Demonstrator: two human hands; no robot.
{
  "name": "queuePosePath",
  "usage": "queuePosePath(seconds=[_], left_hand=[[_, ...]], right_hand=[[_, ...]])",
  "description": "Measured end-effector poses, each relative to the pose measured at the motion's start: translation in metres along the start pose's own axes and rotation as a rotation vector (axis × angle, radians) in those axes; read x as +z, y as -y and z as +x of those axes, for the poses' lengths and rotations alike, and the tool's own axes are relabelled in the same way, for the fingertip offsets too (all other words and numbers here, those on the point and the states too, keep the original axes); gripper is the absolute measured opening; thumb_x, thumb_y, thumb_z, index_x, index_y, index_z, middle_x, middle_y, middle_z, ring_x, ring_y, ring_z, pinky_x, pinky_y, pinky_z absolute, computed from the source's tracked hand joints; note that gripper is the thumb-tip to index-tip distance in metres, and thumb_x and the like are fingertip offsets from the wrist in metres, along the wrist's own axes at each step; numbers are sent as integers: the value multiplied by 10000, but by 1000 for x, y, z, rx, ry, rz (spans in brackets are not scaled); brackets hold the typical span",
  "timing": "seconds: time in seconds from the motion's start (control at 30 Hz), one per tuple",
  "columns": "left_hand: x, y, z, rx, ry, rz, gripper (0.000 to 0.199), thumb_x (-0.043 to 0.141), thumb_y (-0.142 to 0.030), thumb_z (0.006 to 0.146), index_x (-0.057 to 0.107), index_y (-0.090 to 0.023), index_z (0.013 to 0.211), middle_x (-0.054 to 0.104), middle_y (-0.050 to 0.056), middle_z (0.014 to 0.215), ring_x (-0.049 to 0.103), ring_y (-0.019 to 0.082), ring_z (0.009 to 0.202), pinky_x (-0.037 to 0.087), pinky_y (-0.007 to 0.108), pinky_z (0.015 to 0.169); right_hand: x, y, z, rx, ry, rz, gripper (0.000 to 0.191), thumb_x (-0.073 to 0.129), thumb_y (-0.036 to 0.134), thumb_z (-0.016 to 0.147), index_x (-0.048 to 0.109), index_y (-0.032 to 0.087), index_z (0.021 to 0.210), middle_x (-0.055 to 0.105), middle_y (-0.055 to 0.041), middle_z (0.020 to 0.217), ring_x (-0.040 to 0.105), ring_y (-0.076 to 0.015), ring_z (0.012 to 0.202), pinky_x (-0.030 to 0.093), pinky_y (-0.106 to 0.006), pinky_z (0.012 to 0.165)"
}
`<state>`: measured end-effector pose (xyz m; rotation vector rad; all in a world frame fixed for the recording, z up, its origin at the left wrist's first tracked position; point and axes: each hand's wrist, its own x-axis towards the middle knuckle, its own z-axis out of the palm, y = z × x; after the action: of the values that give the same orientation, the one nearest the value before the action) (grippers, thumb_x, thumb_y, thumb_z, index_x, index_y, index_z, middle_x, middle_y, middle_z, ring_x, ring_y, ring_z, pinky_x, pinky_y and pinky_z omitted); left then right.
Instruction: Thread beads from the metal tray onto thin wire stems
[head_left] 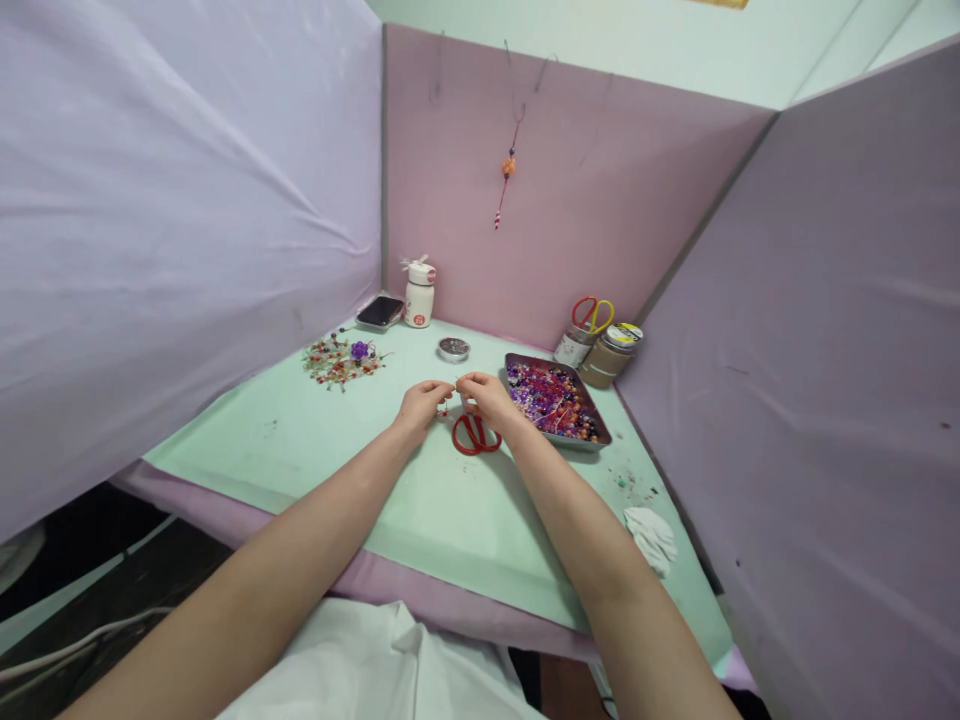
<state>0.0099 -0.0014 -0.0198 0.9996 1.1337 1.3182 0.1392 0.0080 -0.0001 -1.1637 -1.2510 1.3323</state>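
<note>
My left hand (424,405) and my right hand (486,398) meet above the middle of the green tabletop, their fingertips nearly touching. Both pinch something thin and small, perhaps a cord, too fine to make out. A few tiny red beads (444,410) dangle just below the left fingertips. Under my right hand lie red-handled scissors (466,436), their blades partly hidden. Close by on the right is a dark tray (570,441) full of purple, red and orange beads (551,395).
At left lies a pile of beaded strands (337,362). Behind are a phone (380,312), a white bottle (419,298) and a small round tin (454,349). Jars (609,358) with scissors (592,313) stand back right; a white glove (651,540) lies right. A beaded string (508,168) hangs on the partition.
</note>
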Motion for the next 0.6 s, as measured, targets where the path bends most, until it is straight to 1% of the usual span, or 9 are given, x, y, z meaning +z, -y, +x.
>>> queuePosePath(seconds=[0.13,0.23,0.33,0.43,0.53,0.6], left_hand=[[0,1,2,14,-8,-30,223,709,-327,544,662,-156,678,610,55,706,501,143,682,312,229,504],[-1,1,3,23,-19,-65,235,725,-330,536,664,-154,680,603,57,697,499,142,676,313,223,498],[-1,0,3,19,-20,-111,238,736,-323,529,664,-151,678,593,49,696,495,132,668,314,221,499],[0,-1,3,-6,-3,-167,239,745,-307,518,661,-148,675,577,28,674,483,109,636,309,220,502],[1,-1,3,-42,29,-238,249,760,-292,503,654,-147,675,546,0,614,463,90,583,304,223,501],[1,-1,4,-62,37,-270,258,771,-284,495,650,-146,676,528,-11,588,450,83,561,299,221,497]], right_hand=[[-1,2,0,120,43,101,87,552,158,574,494,172,638,393,59,538,301,-50,483,173,-201,422],[-2,3,0,175,96,111,90,532,137,573,474,171,632,401,53,539,265,-42,467,135,-200,414],[-2,4,-1,218,147,84,88,550,124,573,487,163,621,421,43,543,279,-39,463,121,-200,410],[-2,4,-4,226,218,52,101,598,128,581,507,157,613,442,38,554,312,-39,473,143,-199,409],[-2,3,-7,188,298,19,118,631,178,612,515,162,623,451,42,557,355,-46,495,207,-192,424],[-2,3,-8,170,301,-16,123,631,196,628,511,169,632,446,47,555,369,-52,502,243,-191,437]])
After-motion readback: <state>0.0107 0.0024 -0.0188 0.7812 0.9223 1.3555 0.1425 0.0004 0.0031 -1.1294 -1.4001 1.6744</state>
